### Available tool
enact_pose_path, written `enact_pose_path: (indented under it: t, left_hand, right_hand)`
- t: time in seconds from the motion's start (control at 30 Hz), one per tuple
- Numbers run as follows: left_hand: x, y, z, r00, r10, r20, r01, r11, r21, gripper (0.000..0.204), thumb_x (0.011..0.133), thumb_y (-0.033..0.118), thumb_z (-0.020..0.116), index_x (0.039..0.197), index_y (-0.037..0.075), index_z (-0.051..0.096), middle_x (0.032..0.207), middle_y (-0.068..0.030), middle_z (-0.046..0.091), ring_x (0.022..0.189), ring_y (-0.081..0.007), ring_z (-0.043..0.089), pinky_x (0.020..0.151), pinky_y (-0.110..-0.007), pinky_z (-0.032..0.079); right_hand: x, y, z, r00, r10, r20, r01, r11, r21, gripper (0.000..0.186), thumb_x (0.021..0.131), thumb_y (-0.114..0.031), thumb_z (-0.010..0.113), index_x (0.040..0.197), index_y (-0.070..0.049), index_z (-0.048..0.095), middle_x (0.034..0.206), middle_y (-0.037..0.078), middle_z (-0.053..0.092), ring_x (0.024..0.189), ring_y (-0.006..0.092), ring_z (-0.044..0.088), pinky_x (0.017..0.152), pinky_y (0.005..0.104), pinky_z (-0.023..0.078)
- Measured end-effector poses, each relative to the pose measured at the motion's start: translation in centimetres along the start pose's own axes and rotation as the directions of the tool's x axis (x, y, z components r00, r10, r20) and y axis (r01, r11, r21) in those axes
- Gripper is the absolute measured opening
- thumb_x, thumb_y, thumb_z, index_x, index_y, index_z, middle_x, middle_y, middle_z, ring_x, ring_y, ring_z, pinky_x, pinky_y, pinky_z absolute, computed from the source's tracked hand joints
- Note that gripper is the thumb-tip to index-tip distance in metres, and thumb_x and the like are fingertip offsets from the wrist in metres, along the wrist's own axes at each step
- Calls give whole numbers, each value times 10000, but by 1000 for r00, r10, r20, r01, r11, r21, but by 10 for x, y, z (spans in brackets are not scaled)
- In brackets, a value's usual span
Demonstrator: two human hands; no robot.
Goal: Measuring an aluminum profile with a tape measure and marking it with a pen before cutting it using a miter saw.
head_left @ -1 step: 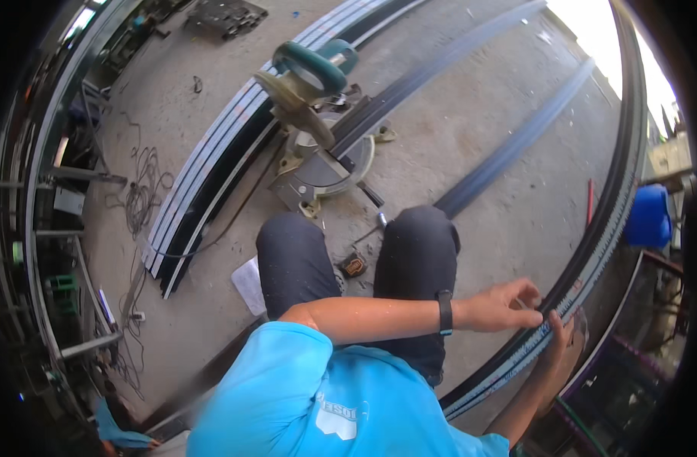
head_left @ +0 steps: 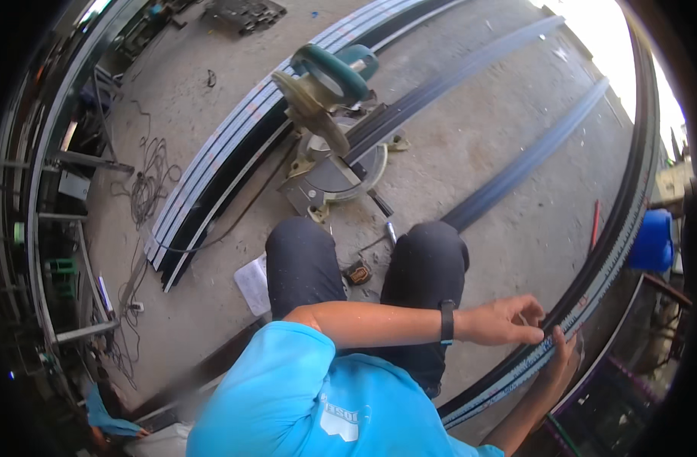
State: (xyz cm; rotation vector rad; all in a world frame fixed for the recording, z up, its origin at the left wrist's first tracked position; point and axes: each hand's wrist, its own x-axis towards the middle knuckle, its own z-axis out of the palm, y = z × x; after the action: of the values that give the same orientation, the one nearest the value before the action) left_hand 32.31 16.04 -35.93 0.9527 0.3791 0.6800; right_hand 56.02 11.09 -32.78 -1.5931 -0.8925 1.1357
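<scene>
A long dark profile bar point(head_left: 617, 228) with a pale, printed strip along it curves down my right side. My left hand point(head_left: 508, 320), a black band on its wrist, reaches across my lap to the bar's inner edge. Its thumb and fingers are curled together there; what they pinch, if anything, is too small to make out. On the outer side, my right hand point(head_left: 565, 358) grips the same bar, its fingertips showing over the pale strip and the rest partly hidden. A mitre saw point(head_left: 337, 145) with a green handle stands on the floor ahead, a dark profile point(head_left: 409, 103) lying across its base.
Striped profiles point(head_left: 219, 152) lie left of the saw; another dark profile point(head_left: 527, 145) lies to its right. A tape measure point(head_left: 357, 273) and a white sheet point(head_left: 252, 286) are near my knees. Cables point(head_left: 152, 179) tangle at left. A blue container point(head_left: 653, 240) stands at right.
The whole view has shifted slightly, the floor and saw now sitting a little lower and farther right. Both hands stay at the same bar, with little change in their grip.
</scene>
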Motion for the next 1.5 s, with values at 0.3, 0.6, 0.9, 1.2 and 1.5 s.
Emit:
enact_pose_path:
  t: [0.3, 0.6, 0.9, 1.2, 1.5]
  left_hand:
    - [-44, 122, -101, 991, 32, -129, 3, 964, 266, 569, 845, 319, 755, 1268, 10, 532, 1104, -111, 632, 985, -176, 633, 794, -317, 531]
    - [-250, 208, -86, 356, -21, -934, 524, 833, 180, 486, 884, 331, 747, 1218, 17, 584, 1063, -108, 680, 945, -183, 676, 834, -318, 546]
    - [-507, 248, 89, -360, -332, -872, 756, 444, -481, 556, 761, 491, 749, 959, -25, 685, 1018, -231, 703, 1014, -345, 669, 882, -427, 519]
    - [-602, 267, 32, -300, -355, -886, 705, 543, -456, 552, 767, 501, 765, 1090, 56, 709, 1083, -174, 715, 1050, -312, 673, 932, -413, 517]
    - [-699, 457, -217, -144, -33, -989, 455, 885, -96, 522, 842, 396, 745, 1193, 28, 625, 1061, -172, 719, 1007, -278, 691, 883, -366, 533]
  right_hand:
    - [91, -97, 54, 983, 14, 183, 5, 994, -106, 546, 894, -259, 681, 1302, 53, 498, 1151, 157, 632, 1014, 245, 638, 868, 359, 512]
    - [75, -275, 81, 942, -14, 336, 83, 978, -191, 714, 793, -160, 723, 1410, 35, 423, 1189, 192, 620, 1029, 291, 641, 942, 403, 503]
    - [-2, -487, 141, 890, -15, 455, 139, 961, -239, 948, 671, -309, 865, 1441, 6, 410, 1098, 129, 596, 1000, 246, 620, 907, 364, 483]
    - [-33, -560, 300, 787, -247, 566, 463, 842, -277, 974, 673, -161, 837, 1498, 7, 347, 1274, 73, 523, 1082, 176, 508, 925, 299, 416]
    - [-124, -649, 583, 803, -207, 559, 460, 811, -361, 1063, 639, -76, 825, 1519, 47, 243, 1418, 175, 441, 1329, 282, 418, 1114, 394, 314]
